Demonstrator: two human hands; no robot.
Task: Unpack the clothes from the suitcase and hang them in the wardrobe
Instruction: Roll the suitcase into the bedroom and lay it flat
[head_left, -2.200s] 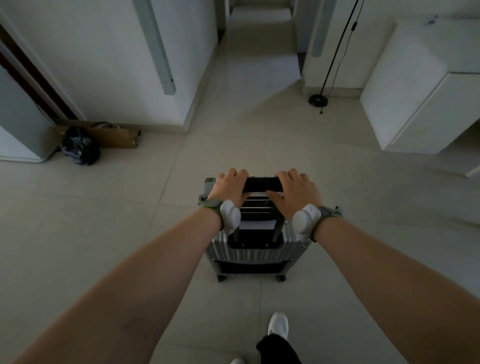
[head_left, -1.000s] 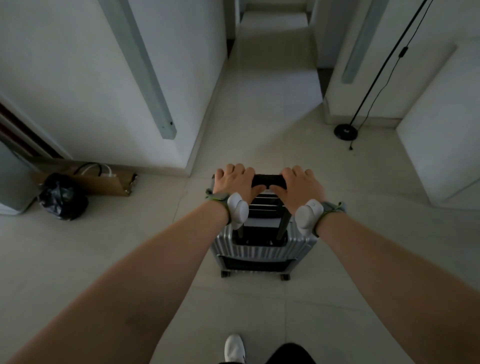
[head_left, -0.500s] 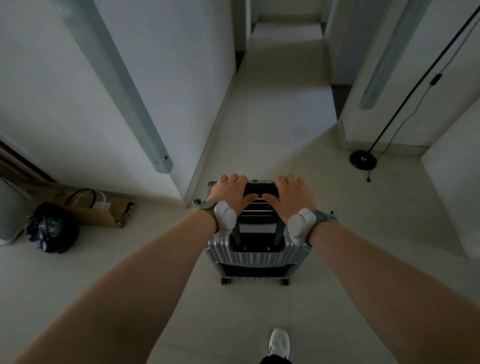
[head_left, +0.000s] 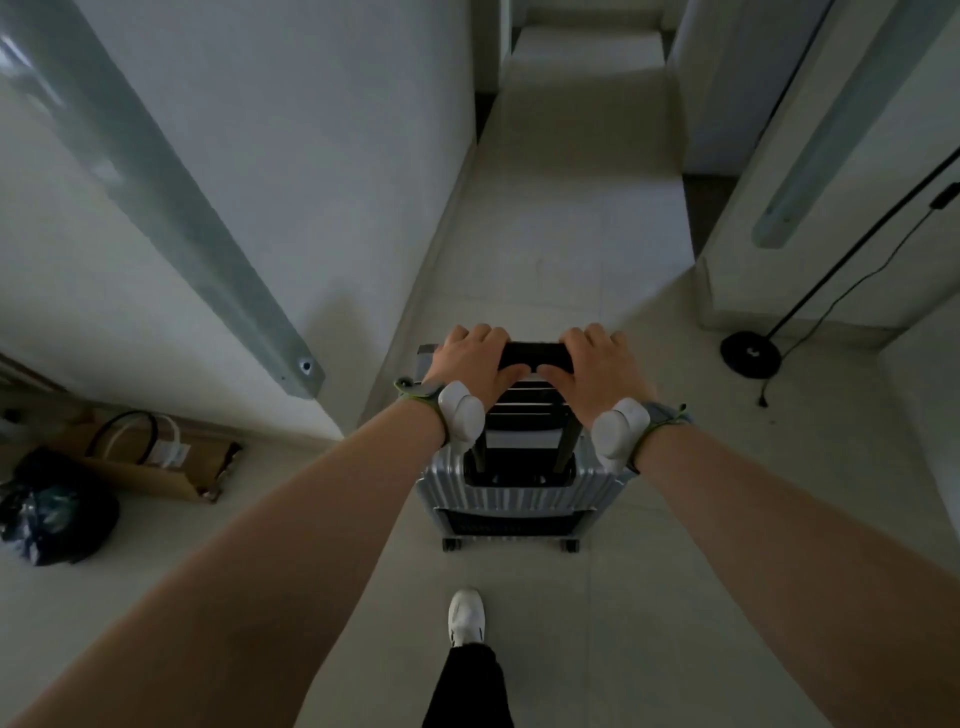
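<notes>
A ribbed silver suitcase (head_left: 519, 499) stands upright on its wheels on the tiled floor, right in front of me, closed. Its black pull handle (head_left: 534, 355) is extended. My left hand (head_left: 470, 364) grips the left end of the handle and my right hand (head_left: 597, 369) grips the right end, fingers curled over the bar. Both wrists carry white sensor pods on straps. No clothes and no wardrobe interior show in this view.
A narrow corridor (head_left: 576, 156) runs ahead between white walls. A wall corner (head_left: 353, 405) lies just left of the suitcase. A cardboard box (head_left: 156, 462) and a dark bag (head_left: 52, 519) sit at left. A floor lamp base (head_left: 750, 352) with cord stands at right.
I have walked forward with the suitcase toward the corridor mouth. The left wall corner, the box and the lamp base have come nearer. Both hands keep their hold on the handle.
</notes>
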